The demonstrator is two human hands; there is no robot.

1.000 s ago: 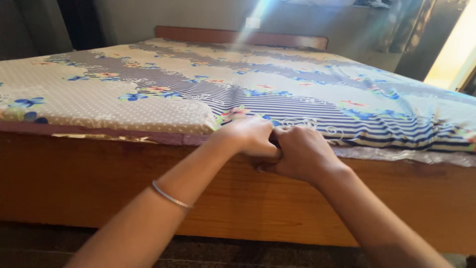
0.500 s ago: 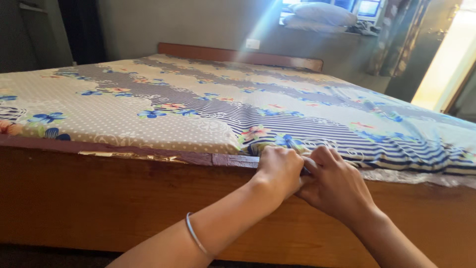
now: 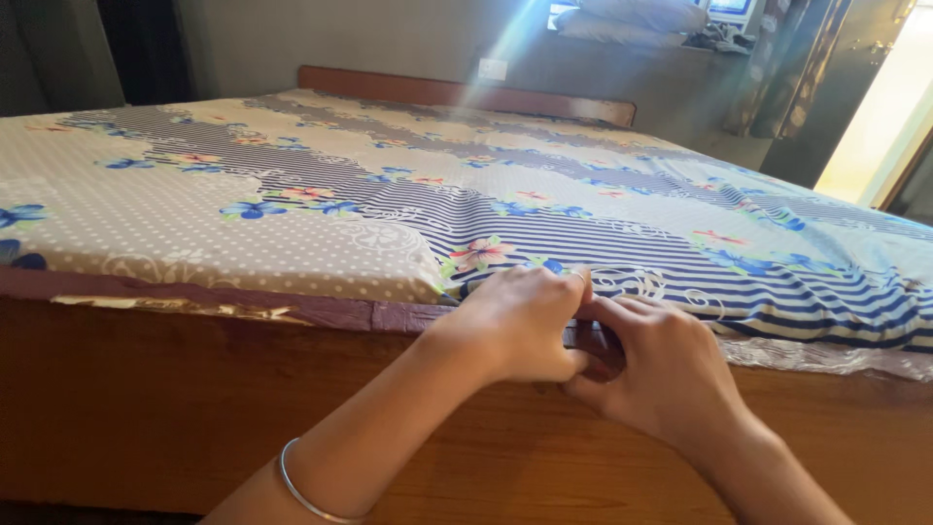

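Observation:
A patterned bedsheet (image 3: 408, 209) with blue stripes, dots and flowers covers the mattress of a wooden bed. My left hand (image 3: 520, 326), with a thin silver bangle on its wrist, and my right hand (image 3: 656, 365) meet at the near edge of the mattress. Both have fingers curled onto the sheet's edge (image 3: 593, 335) where it runs along the bed's side rail (image 3: 194, 389). The fingertips are hidden between the hands, pressed into the gap above the rail.
A maroon mattress border (image 3: 243, 301) shows under the sheet to the left. The wooden headboard (image 3: 466, 92) stands at the far side. A pillow (image 3: 637, 15) lies on a ledge behind it. Bright light comes from a doorway (image 3: 880, 117) at right.
Both hands have shifted rightward along the mattress edge, still gripping the sheet. The view has lifted, showing more of the bed and the far wall.

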